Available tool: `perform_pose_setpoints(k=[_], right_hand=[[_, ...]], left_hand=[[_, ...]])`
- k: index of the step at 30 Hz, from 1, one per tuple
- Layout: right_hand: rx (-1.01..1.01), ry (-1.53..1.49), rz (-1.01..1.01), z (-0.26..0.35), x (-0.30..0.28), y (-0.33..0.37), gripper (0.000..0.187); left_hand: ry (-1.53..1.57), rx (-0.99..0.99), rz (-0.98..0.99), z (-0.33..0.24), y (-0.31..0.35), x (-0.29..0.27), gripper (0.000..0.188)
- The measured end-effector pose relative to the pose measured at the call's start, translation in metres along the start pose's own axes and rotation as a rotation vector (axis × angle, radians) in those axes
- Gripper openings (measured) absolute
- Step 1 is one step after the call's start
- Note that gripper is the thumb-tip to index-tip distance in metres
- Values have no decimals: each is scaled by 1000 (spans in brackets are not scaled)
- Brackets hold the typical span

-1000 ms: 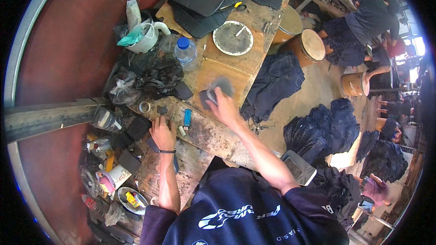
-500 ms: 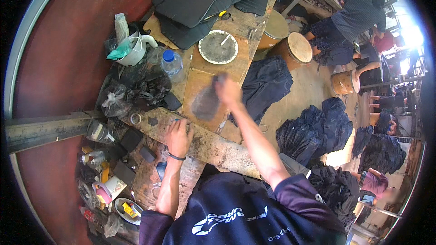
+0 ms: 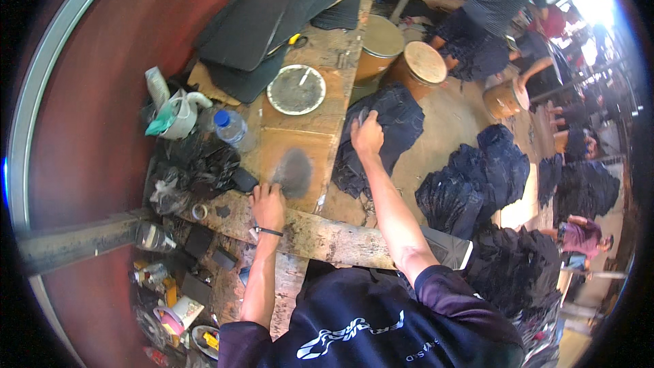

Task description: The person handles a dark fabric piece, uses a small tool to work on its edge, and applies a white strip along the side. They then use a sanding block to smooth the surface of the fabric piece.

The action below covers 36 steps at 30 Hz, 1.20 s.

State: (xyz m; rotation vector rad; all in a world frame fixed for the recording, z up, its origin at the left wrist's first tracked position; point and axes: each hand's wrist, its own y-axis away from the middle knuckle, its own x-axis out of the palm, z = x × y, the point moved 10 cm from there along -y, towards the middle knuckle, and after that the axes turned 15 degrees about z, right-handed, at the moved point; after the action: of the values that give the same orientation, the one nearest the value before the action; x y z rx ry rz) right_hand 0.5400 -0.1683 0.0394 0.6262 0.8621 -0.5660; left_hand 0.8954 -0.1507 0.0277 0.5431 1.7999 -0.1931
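Note:
My left hand (image 3: 268, 206), with a dark band on its wrist, lies flat on the wooden workbench (image 3: 300, 138). Its fingertips sit beside a grey oval sole-shaped piece (image 3: 294, 172) that lies on the bench. My right hand (image 3: 368, 136) reaches past the bench's right edge. There its fingers curl down onto a stack of dark pieces (image 3: 395, 119). A small paler edge shows at the fingertips, and I cannot make out whether the hand grips anything.
A round plate of grey paste (image 3: 296, 90), a blue-capped bottle (image 3: 230, 128), a white jug (image 3: 178, 114) and black bags crowd the bench's left. Dark sheets (image 3: 266, 24) lie at its far end. Two drums (image 3: 402, 54) and dark piles (image 3: 470, 180) stand to the right. Other people work at the upper right.
My right hand let go of the grey piece on the bench and swung right onto the dark stack. My left hand moved up beside the grey piece.

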Motion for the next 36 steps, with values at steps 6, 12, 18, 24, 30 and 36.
perform_pose_setpoints(k=[6, 12, 18, 24, 30, 36], right_hand=[[-173, -303, 211, -17, 59, 72, 38], [-198, -370, 394, 42, 132, 123, 61], [-435, -343, 293, -42, 47, 177, 58], [-150, -420, 72, -216, -79, 219, 47], [-24, -603, -259, -331, -181, 275, 40], [95, -645, -394, -444, -220, 300, 25]], left_hand=[[85, 14, -14, 9, 8, -11, 23], [191, -158, -103, 98, 46, -24, 39], [-219, -394, -20, 149, 73, 3, 44], [-254, -335, -73, 93, 78, -28, 41], [-234, -138, -123, 28, 74, -55, 40], [-313, 37, -14, -34, 14, -11, 33]])
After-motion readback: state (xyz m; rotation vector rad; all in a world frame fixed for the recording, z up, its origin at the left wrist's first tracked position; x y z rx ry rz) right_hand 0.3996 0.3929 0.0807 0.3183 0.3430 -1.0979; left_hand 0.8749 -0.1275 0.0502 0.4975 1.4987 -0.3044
